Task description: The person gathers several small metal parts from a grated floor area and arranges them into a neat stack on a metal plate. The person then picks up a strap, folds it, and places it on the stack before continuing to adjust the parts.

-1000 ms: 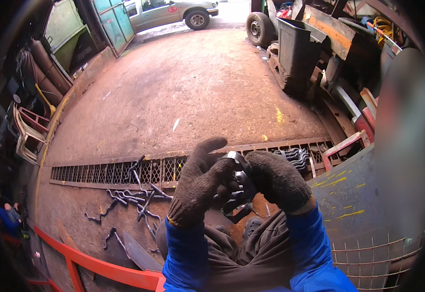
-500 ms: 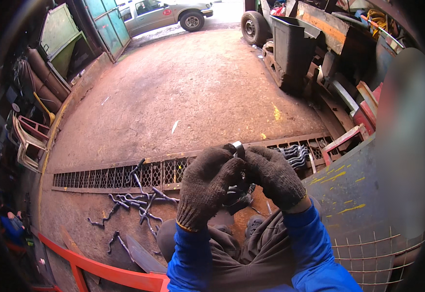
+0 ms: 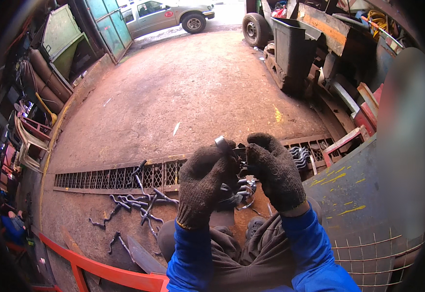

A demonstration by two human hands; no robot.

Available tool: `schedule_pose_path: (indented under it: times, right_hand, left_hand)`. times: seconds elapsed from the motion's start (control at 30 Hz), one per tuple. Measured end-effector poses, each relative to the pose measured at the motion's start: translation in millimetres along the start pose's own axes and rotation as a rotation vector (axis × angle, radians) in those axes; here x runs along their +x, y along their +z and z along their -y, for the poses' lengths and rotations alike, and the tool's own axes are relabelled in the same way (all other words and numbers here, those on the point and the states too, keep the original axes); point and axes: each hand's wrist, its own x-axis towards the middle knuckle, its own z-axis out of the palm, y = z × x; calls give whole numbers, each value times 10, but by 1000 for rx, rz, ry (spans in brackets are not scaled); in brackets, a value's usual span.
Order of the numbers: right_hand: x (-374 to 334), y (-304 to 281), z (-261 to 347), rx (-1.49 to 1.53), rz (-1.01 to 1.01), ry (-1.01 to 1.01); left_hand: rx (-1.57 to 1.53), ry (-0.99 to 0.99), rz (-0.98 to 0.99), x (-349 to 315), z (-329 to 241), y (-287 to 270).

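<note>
Both my hands wear dark knit work gloves and are raised in front of my lap. My left hand (image 3: 203,177) is closed around a small silver ring-shaped piece (image 3: 220,143), whose rounded end sticks up above the fingers. Just beside it, my right hand (image 3: 276,170) has thumb and fingers pinched together; a small dark bit shows at their tips, too small to name. Below and between the hands, several bent metal bars (image 3: 245,189) with shiny curves lie near my feet, partly hidden by the gloves.
More bent bars with dark ends (image 3: 144,202) lie scattered at left, beside a floor grating (image 3: 110,180). Another bundle of bent bars (image 3: 300,156) rests on the grating at right. A red frame (image 3: 110,273) runs at lower left; a metal sheet (image 3: 344,185) stands at right.
My hands have drawn apart; before, they met around the silver piece. The piece has shifted left with my left hand, and the bars below show more.
</note>
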Motion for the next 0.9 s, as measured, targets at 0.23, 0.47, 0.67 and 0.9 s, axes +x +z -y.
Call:
schedule_pose_path:
  times: [0.23, 0.47, 0.67, 0.9]
  right_hand:
    - [-15, -27, 31, -78, 121, 41]
    - [-35, 130, -103, -204, -82, -143]
    - [-105, 180, -108, -216, 274, 65]
    - [-186, 117, -160, -325, 563, 165]
  left_hand:
    - [96, -43, 43, 3, 5, 24]
    - [-45, -135, -118, 5, -66, 6]
    - [-155, 72, -189, 55, -36, 23]
    - [-309, 246, -269, 88, -70, -16]
